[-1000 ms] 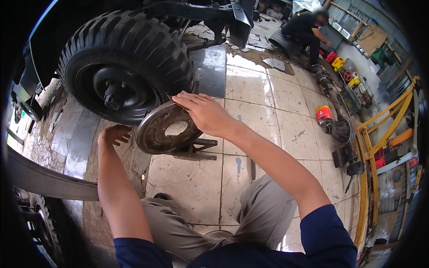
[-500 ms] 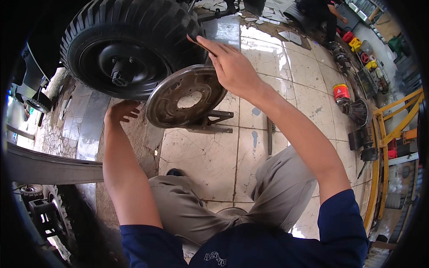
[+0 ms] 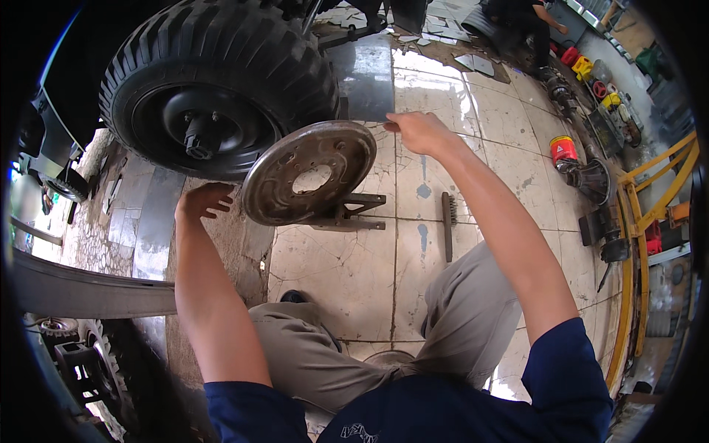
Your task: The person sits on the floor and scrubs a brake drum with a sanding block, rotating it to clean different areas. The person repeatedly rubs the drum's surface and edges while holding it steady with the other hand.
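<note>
Disc (image 3: 340, 162), one: round, brown-grey metal, large central hole, smaller holes around it; tilted, between the hands, near the wheel. Stand (image 3: 347, 223), one: metal, at the disc's near right edge, partly hidden behind it; whether they touch cannot be told.
Hands, two, well apart. Left hand (image 3: 205, 201): fingers parted and slightly curled, just beside the disc's left edge. Right hand (image 3: 421, 133): fingers bunched, right of the disc and clear of it; whether anything is gripped cannot be told.
Wheel (image 3: 214, 92), one: black, treaded tyre, far left.
Brush (image 3: 447, 236), one: on the tiled floor (image 3: 332, 273), right of the stand.
Can (image 3: 563, 150), one: red, far right.
</note>
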{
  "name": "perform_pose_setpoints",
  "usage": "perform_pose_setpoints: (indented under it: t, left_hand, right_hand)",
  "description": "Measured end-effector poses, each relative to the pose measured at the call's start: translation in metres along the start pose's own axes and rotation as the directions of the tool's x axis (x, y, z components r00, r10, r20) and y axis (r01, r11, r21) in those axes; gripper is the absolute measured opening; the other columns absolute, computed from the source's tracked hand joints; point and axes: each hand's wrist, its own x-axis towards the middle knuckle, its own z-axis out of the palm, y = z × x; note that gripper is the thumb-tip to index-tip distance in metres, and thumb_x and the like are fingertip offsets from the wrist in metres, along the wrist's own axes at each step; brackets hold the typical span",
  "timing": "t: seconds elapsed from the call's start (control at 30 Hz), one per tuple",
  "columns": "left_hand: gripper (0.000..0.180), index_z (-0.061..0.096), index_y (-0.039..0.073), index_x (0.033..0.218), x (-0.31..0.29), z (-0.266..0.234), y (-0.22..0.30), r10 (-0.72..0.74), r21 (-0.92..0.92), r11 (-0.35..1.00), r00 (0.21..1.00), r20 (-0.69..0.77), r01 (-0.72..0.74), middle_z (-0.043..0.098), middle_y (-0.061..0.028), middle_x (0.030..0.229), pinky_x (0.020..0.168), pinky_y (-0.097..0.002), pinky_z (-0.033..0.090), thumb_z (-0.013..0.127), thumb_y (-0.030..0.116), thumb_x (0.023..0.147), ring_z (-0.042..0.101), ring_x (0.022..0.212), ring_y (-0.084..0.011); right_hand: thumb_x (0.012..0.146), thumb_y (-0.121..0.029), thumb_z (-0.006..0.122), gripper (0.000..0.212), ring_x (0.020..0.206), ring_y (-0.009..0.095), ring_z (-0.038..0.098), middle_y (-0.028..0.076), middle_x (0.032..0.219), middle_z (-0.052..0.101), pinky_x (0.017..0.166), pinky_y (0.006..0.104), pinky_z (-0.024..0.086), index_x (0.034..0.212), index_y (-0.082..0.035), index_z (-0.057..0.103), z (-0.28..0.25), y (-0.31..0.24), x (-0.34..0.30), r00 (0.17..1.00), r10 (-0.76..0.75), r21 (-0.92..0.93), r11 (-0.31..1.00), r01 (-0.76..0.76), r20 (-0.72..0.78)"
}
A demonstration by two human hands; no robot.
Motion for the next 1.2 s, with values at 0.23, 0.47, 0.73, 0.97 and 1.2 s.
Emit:
perform_pose_setpoints:
  t: [0.23,0.47,0.73,0.97,1.2]
  left_hand:
    - [0.06,0.054,0.016,0.133,0.013,-0.007,-0.019,-0.044,-0.028,0.999,0.999,-0.022,0.043,0.065,-0.007,0.124,0.098,-0.0513,0.044,0.062,0.057,0.09,0.064,0.112,-0.0255]
    - [0.054,0.049,0.015,0.138,0.002,0.002,-0.003,-0.07,0.019,0.997,0.997,-0.034,0.07,0.063,-0.0059,0.129,0.096,-0.046,0.046,0.053,0.048,0.096,0.064,0.113,-0.0218]
    - [0.062,0.051,0.014,0.137,0.008,0.0,-0.012,-0.001,-0.049,0.999,0.999,-0.039,-0.001,0.067,-0.0079,0.121,0.09,-0.0466,0.048,0.062,0.054,0.091,0.066,0.107,-0.0241]
    - [0.06,0.047,0.018,0.143,0.011,0.008,0.004,0.032,0.054,0.998,0.999,-0.026,-0.031,0.063,-0.0079,0.13,0.096,-0.0489,0.047,0.056,0.053,0.094,0.063,0.115,-0.0246]
    - [0.065,0.038,0.018,0.151,0.001,0.019,0.017,0.008,0.148,0.989,0.999,-0.038,-0.002,0.054,-0.0124,0.143,0.105,-0.0502,0.044,0.046,0.055,0.097,0.057,0.127,-0.0275]
  right_hand:
    - [0.094,-0.001,0.04,0.054,0.146,0.032,0.032,0.014,0.154,0.04,0.118,0.0506,0.029,0.147,-0.008,0.043,0.003,-0.064,-0.004,0.669,-0.362,0.004,0.878,0.479,-0.649]
    - [0.095,0.001,0.038,0.055,0.145,0.028,0.034,0.015,0.156,0.037,0.12,0.0429,0.031,0.149,-0.004,0.038,0.02,-0.078,-0.014,0.804,-0.45,0.081,0.853,0.516,-0.388]
    - [0.094,0.001,0.036,0.055,0.139,0.033,0.043,0.019,0.15,0.045,0.114,0.0411,0.037,0.149,-0.003,0.037,0.0,-0.072,-0.018,0.936,-0.277,0.169,0.934,0.315,-0.217]
    - [0.096,-0.004,0.04,0.049,0.134,0.034,0.048,0.019,0.147,0.048,0.113,0.0403,0.039,0.145,-0.004,0.045,0.015,-0.066,-0.011,0.864,-0.364,0.264,0.846,0.463,-0.348]
    - [0.103,-0.027,0.048,0.04,0.121,0.034,0.059,0.012,0.138,0.058,0.099,0.0435,0.049,0.141,-0.016,0.053,0.0,-0.069,-0.012,0.924,-0.262,0.315,0.884,0.346,-0.279]
